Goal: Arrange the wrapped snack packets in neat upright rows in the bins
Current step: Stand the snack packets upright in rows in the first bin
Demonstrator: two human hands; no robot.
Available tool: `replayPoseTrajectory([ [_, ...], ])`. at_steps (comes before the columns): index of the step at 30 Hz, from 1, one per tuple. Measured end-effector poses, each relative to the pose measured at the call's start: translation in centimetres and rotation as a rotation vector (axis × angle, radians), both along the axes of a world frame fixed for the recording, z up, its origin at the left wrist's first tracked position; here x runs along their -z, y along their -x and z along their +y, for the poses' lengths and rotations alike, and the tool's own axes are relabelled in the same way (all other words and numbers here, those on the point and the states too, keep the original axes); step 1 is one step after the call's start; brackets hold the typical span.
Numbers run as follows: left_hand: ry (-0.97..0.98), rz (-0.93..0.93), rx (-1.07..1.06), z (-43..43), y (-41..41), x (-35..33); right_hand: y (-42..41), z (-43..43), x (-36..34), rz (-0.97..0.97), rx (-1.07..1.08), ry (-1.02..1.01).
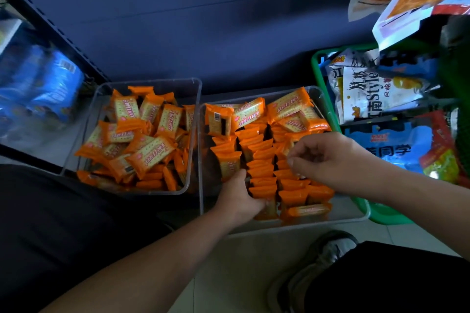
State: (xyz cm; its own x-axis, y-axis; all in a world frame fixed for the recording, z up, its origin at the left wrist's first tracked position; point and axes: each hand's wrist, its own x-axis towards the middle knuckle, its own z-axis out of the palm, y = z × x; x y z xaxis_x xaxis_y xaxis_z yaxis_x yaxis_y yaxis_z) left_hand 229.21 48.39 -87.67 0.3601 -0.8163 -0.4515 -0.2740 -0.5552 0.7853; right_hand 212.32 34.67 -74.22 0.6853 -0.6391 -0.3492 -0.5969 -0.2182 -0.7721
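Left grip (239, 201) on orange packets (263, 168) — upright rows, crimped ends up

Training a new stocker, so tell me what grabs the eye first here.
The orange packets dominate: neat upright rows in the right clear bin, a jumbled heap in the left clear bin. Both hands work those rows, the left hand gripping packets at the near end, the right hand above them. A green basket of bags sits right.
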Motion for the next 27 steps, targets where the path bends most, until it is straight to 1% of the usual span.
replayPoseTrajectory([
  [1,0.011,-0.017,0.009,0.1,0.1,0.1,0.1,-0.1,0.0,0.014,-0.001,0.013],
  [4,0.009,-0.164,0.095,0.0,0.2,0.2,0.2,-0.7,0.1,0.054,0.0,0.062],
  [8,-0.156,-0.277,0.227,-0.3,-0.2,-0.1,0.2,-1.2,0.6,0.105,-0.001,0.084],
  [11,-0.16,-0.359,0.255,-0.4,-0.2,-0.2,0.4,-1.0,0.7,0.193,-0.112,0.1],
  [13,-0.11,-0.315,0.216,-0.3,0.0,-0.2,0.8,-0.9,0.9,0.322,-0.256,0.14],
  [15,-0.055,-0.223,0.153,-0.3,0.2,-0.2,1.2,-0.4,1.7,0.466,-0.407,0.181],
  [18,-0.1,-0.1,0.076,-0.5,0.2,-0.5,1.2,1.2,3.4,0.613,-0.533,0.264],
  [21,-0.234,0.051,0.008,-0.6,0.1,-0.6,0.9,1.8,4.0,0.71,-0.557,0.284],
  [24,-0.306,0.07,0.045,-0.3,-0.3,-1.1,0.8,1.4,4.6,0.73,-0.542,0.294],
  [27,-0.301,0.07,0.042,-0.1,-0.7,-1.8,0.6,1.4,4.8,0.754,-0.557,0.277],
])
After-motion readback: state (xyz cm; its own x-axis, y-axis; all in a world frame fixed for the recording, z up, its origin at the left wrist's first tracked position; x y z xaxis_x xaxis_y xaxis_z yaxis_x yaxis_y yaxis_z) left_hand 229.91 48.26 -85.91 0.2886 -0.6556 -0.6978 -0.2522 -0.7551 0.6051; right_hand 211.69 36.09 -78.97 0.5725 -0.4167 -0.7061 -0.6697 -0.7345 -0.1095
